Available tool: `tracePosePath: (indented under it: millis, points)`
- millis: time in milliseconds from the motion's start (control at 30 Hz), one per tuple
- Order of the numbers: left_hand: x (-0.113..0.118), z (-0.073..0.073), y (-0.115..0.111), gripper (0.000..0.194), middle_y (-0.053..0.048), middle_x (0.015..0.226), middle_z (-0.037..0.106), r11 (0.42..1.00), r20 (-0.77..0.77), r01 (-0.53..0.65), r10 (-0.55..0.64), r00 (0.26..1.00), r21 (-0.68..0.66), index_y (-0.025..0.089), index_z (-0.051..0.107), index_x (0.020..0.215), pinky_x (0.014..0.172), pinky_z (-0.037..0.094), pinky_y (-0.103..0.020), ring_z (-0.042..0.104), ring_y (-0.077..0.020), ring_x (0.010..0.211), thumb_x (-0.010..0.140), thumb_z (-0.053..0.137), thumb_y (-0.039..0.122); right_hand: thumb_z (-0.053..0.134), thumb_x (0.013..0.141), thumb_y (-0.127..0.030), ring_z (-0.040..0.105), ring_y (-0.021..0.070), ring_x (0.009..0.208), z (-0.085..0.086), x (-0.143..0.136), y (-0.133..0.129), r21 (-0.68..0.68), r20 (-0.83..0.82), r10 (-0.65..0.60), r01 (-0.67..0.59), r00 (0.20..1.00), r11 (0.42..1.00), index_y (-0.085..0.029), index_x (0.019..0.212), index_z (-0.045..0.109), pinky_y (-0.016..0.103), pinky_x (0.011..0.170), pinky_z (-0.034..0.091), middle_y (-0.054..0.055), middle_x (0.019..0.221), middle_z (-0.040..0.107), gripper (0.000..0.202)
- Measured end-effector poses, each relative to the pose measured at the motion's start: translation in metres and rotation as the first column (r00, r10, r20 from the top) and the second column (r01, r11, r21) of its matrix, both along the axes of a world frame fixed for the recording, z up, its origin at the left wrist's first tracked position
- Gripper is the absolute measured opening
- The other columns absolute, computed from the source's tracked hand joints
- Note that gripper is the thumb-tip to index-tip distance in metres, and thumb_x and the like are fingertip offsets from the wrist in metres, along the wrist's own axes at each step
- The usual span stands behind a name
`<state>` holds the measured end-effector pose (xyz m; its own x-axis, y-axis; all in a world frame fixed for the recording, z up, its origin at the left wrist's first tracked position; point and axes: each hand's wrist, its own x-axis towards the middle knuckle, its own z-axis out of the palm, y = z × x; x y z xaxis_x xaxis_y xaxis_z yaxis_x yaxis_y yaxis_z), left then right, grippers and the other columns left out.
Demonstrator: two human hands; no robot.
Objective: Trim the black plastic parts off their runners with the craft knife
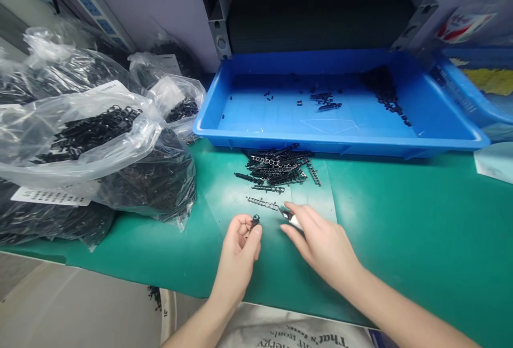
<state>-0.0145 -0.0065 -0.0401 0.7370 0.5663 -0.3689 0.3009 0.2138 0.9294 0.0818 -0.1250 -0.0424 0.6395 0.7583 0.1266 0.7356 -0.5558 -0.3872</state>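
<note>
My left hand (pixel 243 241) is closed around a small black part (pixel 255 221), whose ring-shaped end sticks up between thumb and fingers. To its right, my right hand (pixel 316 233) grips a small tool (pixel 294 221) with a black tip and a white body. The tool's tip lies beside the right end of a thin black ladder-like strip (pixel 262 203) on the green table (pixel 401 219). Just beyond that strip is a similar one (pixel 268 189), in front of a pile of black strips (pixel 276 166).
A blue tray (pixel 340 142) with scattered black bits stands behind the pile. Clear plastic bags (pixel 148 177) full of black parts crowd the left side. A pale round container (pixel 80 300) is below the table's front edge. Another blue bin (pixel 468 89) stands at the right.
</note>
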Motion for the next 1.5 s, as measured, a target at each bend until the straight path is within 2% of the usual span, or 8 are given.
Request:
tracePosePath:
  millis: [133,333,433,500,600,733,1100,1500]
  points:
    - [-0.003,0.011,0.021,0.017,0.007,0.058,0.030,0.982,-0.053,0.010,0.000,0.999,0.191,0.020,0.044,0.080,0.046,0.026,-0.018,0.028,-0.0067,0.049,0.080,0.050,0.036,0.049,0.085,-0.030,0.063,0.0234,0.072,0.007,0.025,0.023,-0.216,-0.136,0.062,-0.090,0.989,0.972,-0.019,0.107,0.054,0.032,0.055,0.046,0.008,0.102,0.057,0.025]
    - [-0.005,0.031,0.042,0.025,-0.001,0.071,0.052,0.808,-0.117,0.119,-0.062,0.991,0.577,0.018,0.060,0.078,0.060,0.037,-0.024,0.048,-0.0132,0.063,0.082,0.045,0.038,0.049,0.086,-0.021,0.060,0.0189,0.085,0.026,0.040,0.015,-0.107,-0.202,0.248,-0.273,0.948,0.956,-0.022,0.102,0.055,0.029,0.068,0.046,0.002,0.097,0.060,0.017]
    - [0.000,0.030,0.033,0.022,-0.005,0.090,0.061,0.864,-0.103,0.330,-0.315,0.943,0.380,0.019,0.060,0.090,0.074,0.043,-0.025,0.058,-0.0159,0.083,0.083,0.045,0.034,0.049,0.084,-0.014,0.059,0.0154,0.080,0.034,0.038,0.000,0.052,-0.255,0.371,-0.370,0.893,0.928,-0.024,0.100,0.056,0.026,0.064,0.046,0.000,0.095,0.061,0.020]
    - [0.005,0.026,0.021,0.023,-0.005,0.077,0.064,0.877,-0.080,0.478,-0.473,0.877,0.051,0.016,0.056,0.094,0.061,0.047,-0.024,0.061,-0.0137,0.065,0.082,0.047,0.033,0.044,0.083,-0.009,0.059,0.0135,0.077,0.035,0.033,-0.007,0.133,-0.270,0.401,-0.379,0.875,0.916,-0.024,0.098,0.056,0.025,0.062,0.045,-0.001,0.095,0.060,0.024]
    - [0.010,0.021,0.005,0.023,0.003,0.048,0.056,0.878,-0.054,0.425,-0.446,0.894,-0.219,0.014,0.049,0.094,0.030,0.030,-0.016,0.039,-0.0059,0.029,0.082,0.046,0.033,0.040,0.086,-0.014,0.059,0.0132,0.080,0.029,0.023,-0.013,0.229,-0.269,0.302,-0.244,0.915,0.942,-0.024,0.103,0.053,0.025,0.063,0.047,0.000,0.098,0.060,0.023]
    - [0.008,0.018,0.001,0.025,0.008,0.038,0.048,0.935,-0.029,0.269,-0.283,0.959,-0.232,0.015,0.047,0.092,0.025,0.017,-0.012,0.023,-0.0017,0.023,0.081,0.048,0.037,0.035,0.091,-0.032,0.060,0.0182,0.090,0.017,0.007,-0.018,0.219,-0.272,0.116,-0.056,0.955,0.974,-0.020,0.119,0.044,0.031,0.067,0.051,0.007,0.108,0.059,0.032]
    - [0.003,0.017,0.001,0.019,0.010,0.035,0.042,0.944,-0.015,0.280,-0.287,0.958,-0.175,0.018,0.048,0.080,0.024,0.016,-0.013,0.022,-0.0023,0.022,0.080,0.051,0.037,0.028,0.092,-0.022,0.061,0.0201,0.082,0.014,-0.014,-0.017,0.197,-0.215,0.217,-0.175,0.952,0.965,-0.016,0.125,0.044,0.036,0.059,0.053,0.005,0.104,0.063,0.037]
    - [0.004,0.012,0.000,0.018,0.008,0.057,0.048,0.960,0.049,0.223,-0.218,0.975,-0.171,0.017,0.046,0.082,0.030,0.020,-0.013,0.034,0.0012,0.027,0.079,0.053,0.034,0.029,0.091,-0.020,0.060,0.0171,0.068,0.014,-0.019,-0.012,0.202,-0.252,0.185,-0.135,0.950,0.970,-0.015,0.124,0.047,0.029,0.052,0.049,0.005,0.091,0.065,0.038]
